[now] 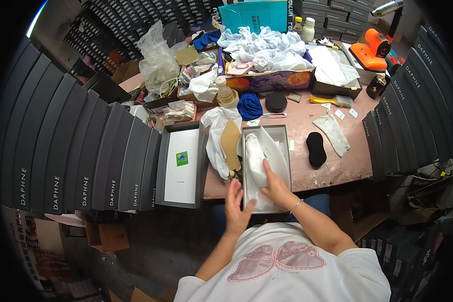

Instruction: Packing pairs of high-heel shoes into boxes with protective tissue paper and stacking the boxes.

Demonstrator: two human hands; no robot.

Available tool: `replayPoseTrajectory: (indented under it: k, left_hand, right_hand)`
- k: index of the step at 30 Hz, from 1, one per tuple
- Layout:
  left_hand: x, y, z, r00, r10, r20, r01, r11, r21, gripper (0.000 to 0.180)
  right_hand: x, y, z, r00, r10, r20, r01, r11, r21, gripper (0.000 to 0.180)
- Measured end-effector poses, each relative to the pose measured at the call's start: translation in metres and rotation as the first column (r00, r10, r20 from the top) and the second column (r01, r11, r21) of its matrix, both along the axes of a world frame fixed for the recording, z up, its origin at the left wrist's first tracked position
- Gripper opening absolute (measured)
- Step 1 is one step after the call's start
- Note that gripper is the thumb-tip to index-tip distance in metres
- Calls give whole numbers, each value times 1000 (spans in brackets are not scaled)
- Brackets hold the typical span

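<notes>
Nearest the camera, both hands work at the front edge of the desk point(337, 166), a worn pinkish top whose near rim bends across under the open shoe box point(265, 132). Rows of dark closed boxes point(60, 146) wall the left side and more stand along the right point(412, 100), so free room is only a narrow lane down the middle. The bare stretch of desk to the right of the shoe box is the most open ground, holding just a black oval pad point(316, 149) and a small cloth pouch point(332, 133). The box lid point(181, 165) lies upturned just left of the box, overhanging the desk's front edge, with crumpled white paper point(215, 136) and a tan insole point(231, 143) between them. The shoe box also juts past the front rim toward the person. Inside it lies white wrapping tissue point(256, 161). The right hand point(275, 187) is spread flat, fingers open, pressing on the tissue at the near end. The left hand point(235, 207) is loosely open at the near left corner of the box, fingertips touching the tissue, gripping nothing firmly.
</notes>
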State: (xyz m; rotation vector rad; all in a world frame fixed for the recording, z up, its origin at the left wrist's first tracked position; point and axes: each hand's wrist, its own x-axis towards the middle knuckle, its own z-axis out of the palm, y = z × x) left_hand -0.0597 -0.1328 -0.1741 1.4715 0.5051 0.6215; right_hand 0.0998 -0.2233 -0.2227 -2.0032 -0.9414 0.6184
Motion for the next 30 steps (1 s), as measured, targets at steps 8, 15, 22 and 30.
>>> replayPoseTrajectory:
  k: [8,15,22,30]
  left_hand:
    - [23,-32,9,985,145,90,-106,932,-346,49]
    - [4,-6,8,944,313,108,-253,892,-375,27]
    - [9,37,-2,936,271,225,-148,883,-446,51]
    - [-28,82,14,908,306,286,44,609,-792,57]
  right_hand:
    - [-13,8,81,975,45,-217,48,913,404,65]
    - [29,17,134,850,67,523,-269,908,322,48]
    - [-56,36,114,834,190,517,-437,800,411,17]
    - [22,-10,101,784,70,617,-100,995,14,58]
